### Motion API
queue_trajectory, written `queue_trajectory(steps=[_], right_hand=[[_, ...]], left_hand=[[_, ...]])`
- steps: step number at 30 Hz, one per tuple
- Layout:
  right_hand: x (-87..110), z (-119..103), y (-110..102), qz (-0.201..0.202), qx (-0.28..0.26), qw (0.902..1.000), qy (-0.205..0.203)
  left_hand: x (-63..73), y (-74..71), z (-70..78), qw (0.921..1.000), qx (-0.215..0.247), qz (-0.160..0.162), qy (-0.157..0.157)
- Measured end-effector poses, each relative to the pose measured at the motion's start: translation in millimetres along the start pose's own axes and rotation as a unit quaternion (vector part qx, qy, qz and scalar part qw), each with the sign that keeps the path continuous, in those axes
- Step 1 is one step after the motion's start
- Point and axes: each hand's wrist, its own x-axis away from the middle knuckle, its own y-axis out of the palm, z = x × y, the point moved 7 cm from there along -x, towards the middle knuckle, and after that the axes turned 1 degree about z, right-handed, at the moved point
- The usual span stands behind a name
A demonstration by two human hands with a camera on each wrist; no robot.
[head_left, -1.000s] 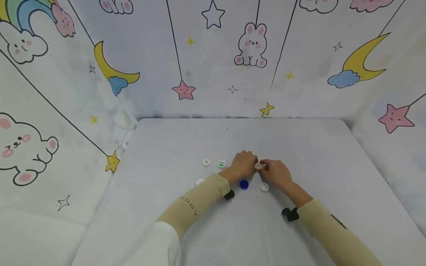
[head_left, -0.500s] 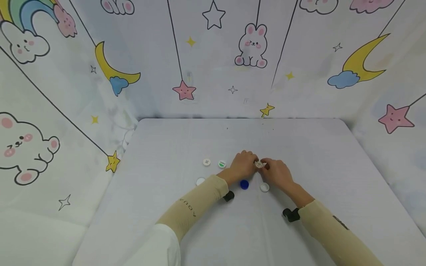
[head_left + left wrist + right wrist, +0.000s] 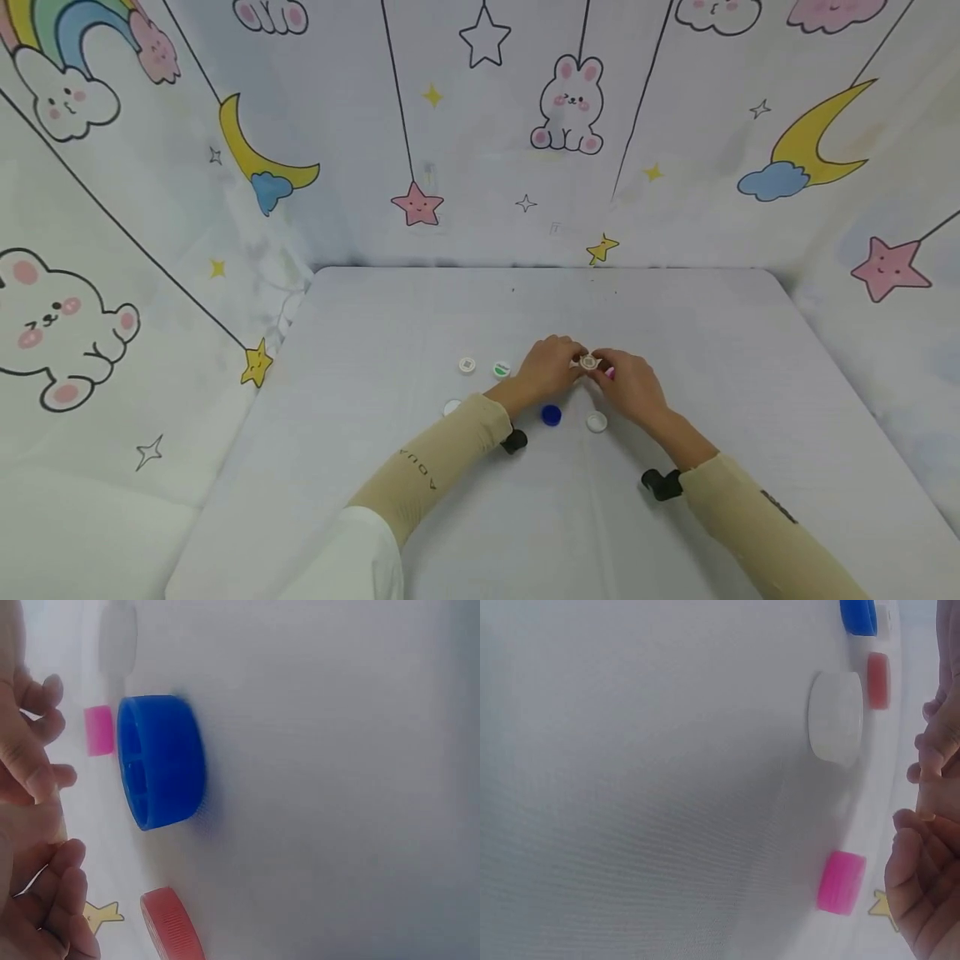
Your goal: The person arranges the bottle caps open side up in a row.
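A small round bottle cap, whitish with a tan pattern on top [image 3: 588, 362], is held up between the fingertips of both hands. My left hand [image 3: 551, 367] pinches it from the left, and my right hand [image 3: 630, 385] from the right. Below the hands stand a blue cap [image 3: 551, 415] and a white cap [image 3: 597, 422]. A pink cap [image 3: 842, 883] peeks out beside the right fingers in the head view. The red cap [image 3: 172, 924], seen in both wrist views, is hidden behind my left hand in the head view.
To the left lie a patterned white cap [image 3: 467, 365] and a white cap with a green mark [image 3: 501, 369]. Another white cap [image 3: 452, 407] is partly covered by the left sleeve. The white-covered table [image 3: 405, 317] meets a cartoon-printed backdrop [image 3: 480, 150].
Both hands have risen slightly away from me and to the right with the cap between them. The pink cap now shows beside the right hand. The other caps have stayed put.
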Motion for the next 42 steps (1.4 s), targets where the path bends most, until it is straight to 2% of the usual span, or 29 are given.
queue_trajectory(steps=[4, 16, 23, 28, 30, 33, 38, 42], right_hand=[[0.3, 1, -1, 0.014, 0.005, 0.9999, -0.008], [2.6, -1, -6, 0.067, -0.012, 0.9969, -0.039], [2.9, -2, -7, 0.092, -0.038, 0.9933, -0.059], [2.9, -3, -3, 0.085, -0.036, 0.9932, -0.072], [2.0, -2, 0, 0.075, -0.032, 0.9944, -0.067], [0.5, 0, 4, 0.058, -0.027, 0.9966, -0.052], [-1.8, 2, 13, 0.023, -0.016, 0.9993, -0.026], [-1.7, 1, 18, 0.007, -0.009, 0.9996, -0.025]], left_hand=[[1.0, 0.4, 0.4, 1.0, 0.008, 0.003, 0.001], [2.1, 5.5, -8.2, 0.9933, 0.104, 0.011, -0.049], [1.3, 6.6, -18.6, 0.9772, 0.186, 0.029, -0.097], [2.3, 6.6, -20.0, 0.9685, 0.222, 0.022, -0.11], [2.9, 7.7, -19.6, 0.9699, 0.218, 0.012, -0.107], [3.6, 9.2, -17.6, 0.9768, 0.193, -0.002, -0.092], [4.8, 9.6, -11.3, 0.9941, 0.088, -0.011, -0.062], [7.0, 11.1, -5.9, 0.9982, 0.027, -0.018, -0.05]])
